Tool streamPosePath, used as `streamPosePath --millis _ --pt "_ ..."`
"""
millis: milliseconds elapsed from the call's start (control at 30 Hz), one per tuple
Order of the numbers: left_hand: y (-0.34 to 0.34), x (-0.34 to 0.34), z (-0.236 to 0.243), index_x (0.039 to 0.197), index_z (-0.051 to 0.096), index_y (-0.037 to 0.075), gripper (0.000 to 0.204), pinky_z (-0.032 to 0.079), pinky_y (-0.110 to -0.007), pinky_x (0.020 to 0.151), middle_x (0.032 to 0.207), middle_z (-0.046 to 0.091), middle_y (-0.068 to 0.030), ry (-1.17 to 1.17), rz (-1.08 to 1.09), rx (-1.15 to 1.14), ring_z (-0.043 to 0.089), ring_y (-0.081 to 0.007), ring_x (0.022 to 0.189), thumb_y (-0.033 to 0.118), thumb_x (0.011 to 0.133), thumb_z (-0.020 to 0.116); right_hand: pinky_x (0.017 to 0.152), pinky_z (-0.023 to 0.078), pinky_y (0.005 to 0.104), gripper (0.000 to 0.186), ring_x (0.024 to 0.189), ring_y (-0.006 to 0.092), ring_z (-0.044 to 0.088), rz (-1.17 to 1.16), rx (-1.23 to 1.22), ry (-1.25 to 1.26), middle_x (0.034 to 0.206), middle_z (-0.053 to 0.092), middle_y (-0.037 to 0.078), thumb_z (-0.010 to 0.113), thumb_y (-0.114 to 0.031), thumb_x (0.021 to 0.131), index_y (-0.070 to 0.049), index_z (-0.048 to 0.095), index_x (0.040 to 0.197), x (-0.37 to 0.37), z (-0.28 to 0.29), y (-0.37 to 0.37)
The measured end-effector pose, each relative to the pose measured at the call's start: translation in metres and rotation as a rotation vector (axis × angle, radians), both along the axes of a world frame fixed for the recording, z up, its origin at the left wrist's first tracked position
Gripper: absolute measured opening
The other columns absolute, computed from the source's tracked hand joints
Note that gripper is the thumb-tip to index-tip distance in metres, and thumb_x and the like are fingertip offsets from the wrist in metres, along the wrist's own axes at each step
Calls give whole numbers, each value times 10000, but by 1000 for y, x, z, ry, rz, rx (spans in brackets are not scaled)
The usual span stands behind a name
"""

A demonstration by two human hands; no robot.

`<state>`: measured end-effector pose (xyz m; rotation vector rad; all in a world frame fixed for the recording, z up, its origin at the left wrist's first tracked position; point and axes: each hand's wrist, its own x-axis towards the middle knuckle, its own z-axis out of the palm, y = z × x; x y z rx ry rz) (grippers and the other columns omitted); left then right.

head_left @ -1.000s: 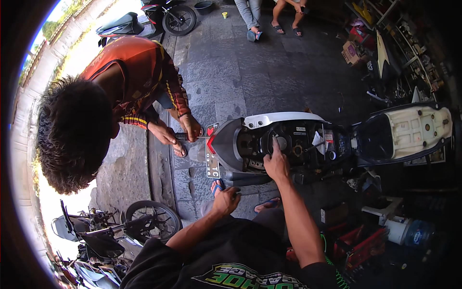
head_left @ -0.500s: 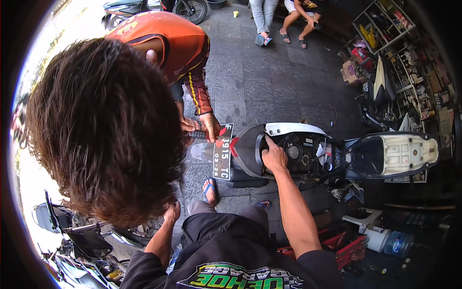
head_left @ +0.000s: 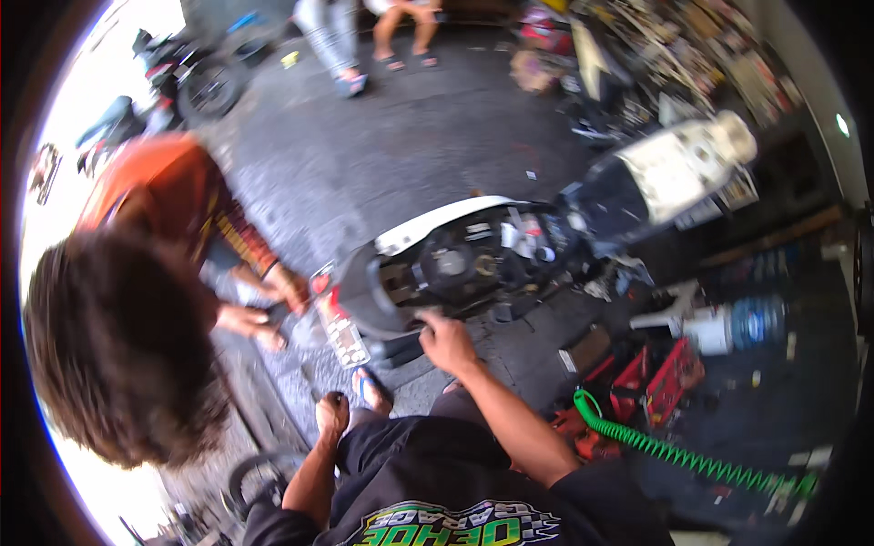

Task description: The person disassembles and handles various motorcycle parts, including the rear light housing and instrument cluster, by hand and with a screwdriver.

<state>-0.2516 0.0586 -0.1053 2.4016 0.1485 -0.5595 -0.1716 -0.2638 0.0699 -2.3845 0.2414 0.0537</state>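
Observation:
The picture is motion-blurred. A scooter with a white side panel (head_left: 437,211), grey tail (head_left: 362,293) and exposed under-seat well lies across the middle, its seat (head_left: 674,168) flipped up rightward. My right hand (head_left: 444,341) is at the tail's near edge, fingers partly stretched, holding nothing visible; whether it touches is unclear. My left hand (head_left: 331,411) is low beside my leg, closed round a small dark thing. A co-worker in orange (head_left: 150,182) bends at left, hands (head_left: 287,289) near the red tail light and number plate (head_left: 344,338).
A red toolbox (head_left: 665,382), green coiled hose (head_left: 674,450) and blue water bottle (head_left: 756,323) are at right. Cluttered shelves (head_left: 728,50) line the upper right. Another motorcycle (head_left: 205,86) stands upper left; two seated people's legs (head_left: 332,41) show at top.
My view has swung, tilting the scooter in the picture. My right hand has moved from the under-seat well to the tail's near edge. The co-worker's head appears further left and lower.

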Motion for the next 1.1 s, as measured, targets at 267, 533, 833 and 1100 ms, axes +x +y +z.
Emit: streamPosePath --millis 267,533,833,1100 --pt "-129 40 -8 1111 724 35 453 539 -443 922 1083 724 -229 180 -438 7 685 -393 1067 410 872 639 860 539 439 355 1008 366 688 -687 147 229 1070 714 217 640 -306 879 -47 722 1108 -241 -169 -140" --pt "-283 48 -25 1002 771 97 387 551 -486 865 1028 731 -220 129 -630 218 707 -394 983 394 848 576 557 443 416 210 636 239 565 -1315 233 647 762 586 83 561 -326 883 -141 650 843 -555 -225 -258" --pt "-545 24 18 995 763 57 444 550 -463 849 984 728 -236 62 -837 -5 710 -392 961 435 855 577 573 519 390 153 602 245 667 -1555 601 30 691 671 146 630 -152 823 -24 703 860 -516 -179 -416" --pt "-818 45 146 994 714 -4 363 530 -464 786 919 700 -262 -151 -616 -393 707 -402 907 331 936 587 538 477 269 336 619 125 605 -1314 771 -43 815 644 55 626 -147 912 26 651 1200 -389 -118 -572"
